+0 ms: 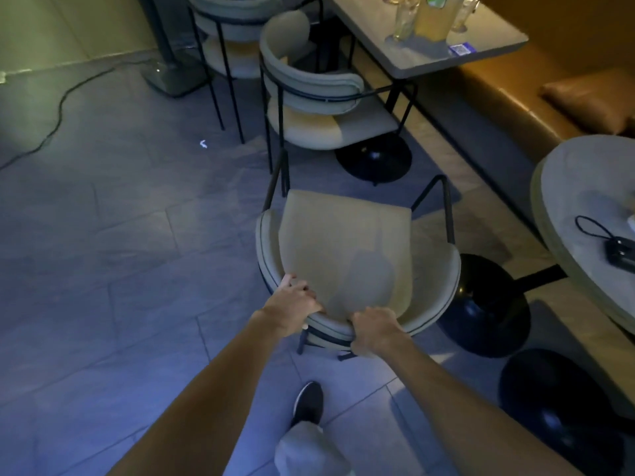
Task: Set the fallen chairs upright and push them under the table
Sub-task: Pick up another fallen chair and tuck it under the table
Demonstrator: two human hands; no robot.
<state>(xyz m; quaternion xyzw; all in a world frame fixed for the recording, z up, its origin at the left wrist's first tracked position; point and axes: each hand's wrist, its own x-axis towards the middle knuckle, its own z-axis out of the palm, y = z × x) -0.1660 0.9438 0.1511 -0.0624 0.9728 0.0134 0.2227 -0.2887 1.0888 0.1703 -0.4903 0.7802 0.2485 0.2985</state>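
Head view: gripping the curved backrest of the beige chair (343, 242) with both, left hand (295, 300) and right hand (374, 331) curled tight over the rim. Sitting tilted on the tile floor (120, 252), just left of the black base (488, 304) under the round table (563, 201).

Open floor (120, 252) left of chair (343, 249); black table base (488, 304) just beside right.

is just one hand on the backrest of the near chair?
No: the left hand and the right hand both grip the near rim of the chair, side by side on its curved backrest.
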